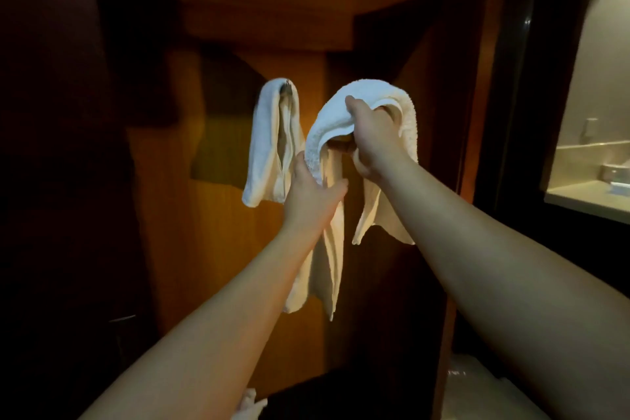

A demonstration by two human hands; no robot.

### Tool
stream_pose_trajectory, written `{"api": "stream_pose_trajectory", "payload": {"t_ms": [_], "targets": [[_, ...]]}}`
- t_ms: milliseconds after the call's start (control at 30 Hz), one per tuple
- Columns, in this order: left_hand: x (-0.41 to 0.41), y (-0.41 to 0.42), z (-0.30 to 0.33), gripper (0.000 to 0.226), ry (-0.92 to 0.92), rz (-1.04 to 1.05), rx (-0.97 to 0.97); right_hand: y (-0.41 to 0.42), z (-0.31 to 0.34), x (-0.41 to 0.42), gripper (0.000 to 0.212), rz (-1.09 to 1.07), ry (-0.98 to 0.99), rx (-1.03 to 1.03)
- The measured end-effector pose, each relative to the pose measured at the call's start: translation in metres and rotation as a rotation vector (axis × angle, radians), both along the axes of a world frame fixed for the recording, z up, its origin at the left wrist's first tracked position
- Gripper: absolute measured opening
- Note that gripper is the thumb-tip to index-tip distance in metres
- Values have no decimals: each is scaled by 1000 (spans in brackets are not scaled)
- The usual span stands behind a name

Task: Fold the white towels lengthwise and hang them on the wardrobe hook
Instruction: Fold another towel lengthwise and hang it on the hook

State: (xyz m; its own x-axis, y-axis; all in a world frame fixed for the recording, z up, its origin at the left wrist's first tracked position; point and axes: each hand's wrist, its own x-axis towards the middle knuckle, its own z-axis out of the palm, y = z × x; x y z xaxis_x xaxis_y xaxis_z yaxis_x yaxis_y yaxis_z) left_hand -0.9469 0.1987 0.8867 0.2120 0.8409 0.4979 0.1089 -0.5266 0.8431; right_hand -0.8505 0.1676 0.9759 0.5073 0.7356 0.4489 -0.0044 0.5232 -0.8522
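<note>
One white towel (272,143) is already hanging folded over the wardrobe hook (287,87), its two halves draping down against the wooden wardrobe panel (218,232), so that part of the task is looking done. The second towel (361,106) is being held up just to the right of it, raised to about the height of the hook, probably so its fold can be carried across and dropped over the same hook.

The right hand (373,140) is gripping the towel at its top: the thumb is pressing on the outside of the cloth while the fingers are curling up underneath into the fold, so this grip is closing round the towel and carrying its weight. The cloth is arching over that grip and falling away on both sides, which is keeping the lengthwise fold together.

The left hand (315,194), below and to the left of the right grip, is sitting against the nearer hanging length. Its thumb is lying out along the cloth and the fingers seem to be wrapping round the towel's edge, though the dim light is making that hard to confirm; it is likely steadying the tail so the layers are not slipping apart.

Further right of both grips, a lit worktop (579,196) is showing through an opening.
</note>
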Motion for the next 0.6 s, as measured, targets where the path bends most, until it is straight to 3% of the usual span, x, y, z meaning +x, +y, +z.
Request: {"api": "stream_pose_trajectory", "payload": {"t_ms": [167, 267, 367, 467, 533, 600], "targets": [[15, 38, 25, 18, 25, 317, 168, 30, 27, 29, 25, 92, -6, 43], [5, 61, 35, 9, 103, 464, 227, 45, 36, 46, 17, 132, 15, 66], [-6, 74, 49, 31, 311, 706, 268, 59, 43, 56, 10, 199, 71, 92], [-16, 78, 67, 66, 667, 801, 13, 71, 51, 56, 7, 262, 104, 112], [-22, 76, 78, 84, 705, 609, -259, 80, 55, 53, 8, 289, 86, 124], [-28, 76, 83, 85, 490, 231, -496, 89, 58, 48, 8, 292, 80, 135]]}}
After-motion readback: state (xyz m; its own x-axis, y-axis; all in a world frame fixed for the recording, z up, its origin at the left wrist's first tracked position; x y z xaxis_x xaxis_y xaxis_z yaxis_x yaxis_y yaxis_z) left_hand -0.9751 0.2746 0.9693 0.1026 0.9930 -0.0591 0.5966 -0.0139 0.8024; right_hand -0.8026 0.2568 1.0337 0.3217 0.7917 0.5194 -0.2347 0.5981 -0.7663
